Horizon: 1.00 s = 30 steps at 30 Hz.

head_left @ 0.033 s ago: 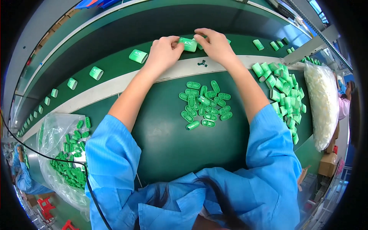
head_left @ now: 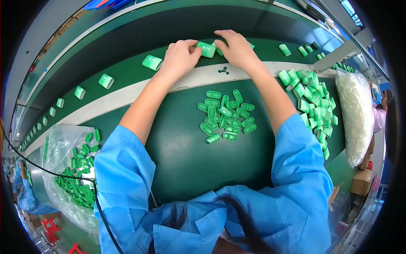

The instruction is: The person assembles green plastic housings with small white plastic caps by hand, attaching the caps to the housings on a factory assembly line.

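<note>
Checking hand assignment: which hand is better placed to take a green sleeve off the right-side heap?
Probably right: the right hand is nearer the heap; the left hand is farther off, at another green sleeve.

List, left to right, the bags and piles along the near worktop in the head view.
Clear bag of green pieces → loose green ovals → heap of pale green sleeves → bag of white pieces.

Casings [head_left: 105, 81] lie in a row on the belt [head_left: 127, 70] beyond the far edge of the worktop [head_left: 203, 165]. Caps [head_left: 233, 129] cluster mid-worktop; more lie in a bag [head_left: 55, 148] at its left edge. Near its right edge, heaped casings [head_left: 316, 97] lie left of another bag [head_left: 354, 118].
</note>
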### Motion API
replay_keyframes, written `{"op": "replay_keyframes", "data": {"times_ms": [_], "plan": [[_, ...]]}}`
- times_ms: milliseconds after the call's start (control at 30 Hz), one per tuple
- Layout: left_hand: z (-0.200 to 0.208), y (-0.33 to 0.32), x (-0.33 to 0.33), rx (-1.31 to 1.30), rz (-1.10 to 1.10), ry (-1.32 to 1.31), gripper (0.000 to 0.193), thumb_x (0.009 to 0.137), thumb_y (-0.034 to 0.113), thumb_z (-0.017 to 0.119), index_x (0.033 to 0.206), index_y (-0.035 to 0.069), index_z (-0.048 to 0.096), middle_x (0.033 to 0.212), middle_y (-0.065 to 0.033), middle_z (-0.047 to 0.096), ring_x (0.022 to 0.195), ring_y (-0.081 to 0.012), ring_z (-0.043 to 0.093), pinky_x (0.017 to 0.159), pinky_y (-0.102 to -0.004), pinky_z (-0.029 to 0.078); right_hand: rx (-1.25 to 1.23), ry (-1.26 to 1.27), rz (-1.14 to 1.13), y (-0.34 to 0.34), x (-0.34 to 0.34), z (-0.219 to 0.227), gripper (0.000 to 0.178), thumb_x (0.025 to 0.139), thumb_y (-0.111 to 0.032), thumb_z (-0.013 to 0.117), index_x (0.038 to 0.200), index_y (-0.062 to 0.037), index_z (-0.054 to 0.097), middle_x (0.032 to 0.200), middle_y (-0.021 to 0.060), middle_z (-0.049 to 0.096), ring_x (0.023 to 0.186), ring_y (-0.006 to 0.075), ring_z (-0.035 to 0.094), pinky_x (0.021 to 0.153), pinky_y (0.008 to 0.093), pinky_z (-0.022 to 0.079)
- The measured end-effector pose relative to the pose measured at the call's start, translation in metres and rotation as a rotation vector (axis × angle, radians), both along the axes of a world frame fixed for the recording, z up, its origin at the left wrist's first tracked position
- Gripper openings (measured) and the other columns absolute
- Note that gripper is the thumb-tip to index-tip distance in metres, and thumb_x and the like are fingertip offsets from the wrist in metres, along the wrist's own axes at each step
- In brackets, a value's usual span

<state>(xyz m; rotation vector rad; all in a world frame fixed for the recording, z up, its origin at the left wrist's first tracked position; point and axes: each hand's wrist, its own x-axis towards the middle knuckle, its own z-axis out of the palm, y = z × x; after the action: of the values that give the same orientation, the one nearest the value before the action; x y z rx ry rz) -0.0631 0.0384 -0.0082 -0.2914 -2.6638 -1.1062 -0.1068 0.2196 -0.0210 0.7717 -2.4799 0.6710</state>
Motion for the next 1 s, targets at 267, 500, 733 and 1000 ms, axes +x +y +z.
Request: {"op": "replay_keyframes", "data": {"times_ms": [267,500,733,1000], "plan": [[0.006,-0.023,0.044,-0.1,-0.359,-0.082,0.039,0.072,0.008,0.06,0.111,0.006,0.059,0.113,-0.012,0.053,0.109,-0.0297,0.046,0.095,-0.0347,0.038,0.11,-0.306,-0.061,0.016,0.02,0.007,0.031,0.079,-0.021,0.063,0.105,-0.0036,0.058,0.107,0.0141,0.059,0.093,0.0309,0.058,0.086,0.0385,0.046],[0.002,-0.01,0.071,-0.178,-0.483,0.017,0.032,0.068,0.018,0.07,0.098,0.006,0.065,0.107,-0.0065,0.054,0.106,-0.0246,0.045,0.092,-0.0338,0.038,-0.761,-0.976,0.195,0.031,0.08,0.024,0.036,0.079,-0.005,0.065,0.112,0.0005,0.051,0.102,0.009,0.059,0.087,0.0148,0.06,0.077,0.0284,0.049],[-0.005,0.013,0.05,0.503,-0.263,-0.379,0.026,0.077,0.013,0.064,0.096,-0.004,0.06,0.093,-0.0122,0.064,0.086,-0.0198,0.063,0.077,-0.0331,0.051,-0.845,-1.037,0.253,0.036,0.085,0.012,0.027,0.079,-0.002,0.064,0.104,0.0031,0.055,0.096,0.0089,0.062,0.081,0.0137,0.061,0.073,0.0252,0.051],[-0.008,0.019,0.059,0.778,-0.25,-0.485,0.03,0.086,0.012,0.06,0.107,-0.008,0.055,0.089,-0.0139,0.066,0.081,-0.0134,0.064,0.074,-0.0231,0.052,-1.012,-1.07,0.259,0.027,0.093,0.01,0.027,0.081,-0.001,0.063,0.105,0.0045,0.052,0.097,0.0129,0.063,0.081,0.0156,0.063,0.074,0.0252,0.053]]}}
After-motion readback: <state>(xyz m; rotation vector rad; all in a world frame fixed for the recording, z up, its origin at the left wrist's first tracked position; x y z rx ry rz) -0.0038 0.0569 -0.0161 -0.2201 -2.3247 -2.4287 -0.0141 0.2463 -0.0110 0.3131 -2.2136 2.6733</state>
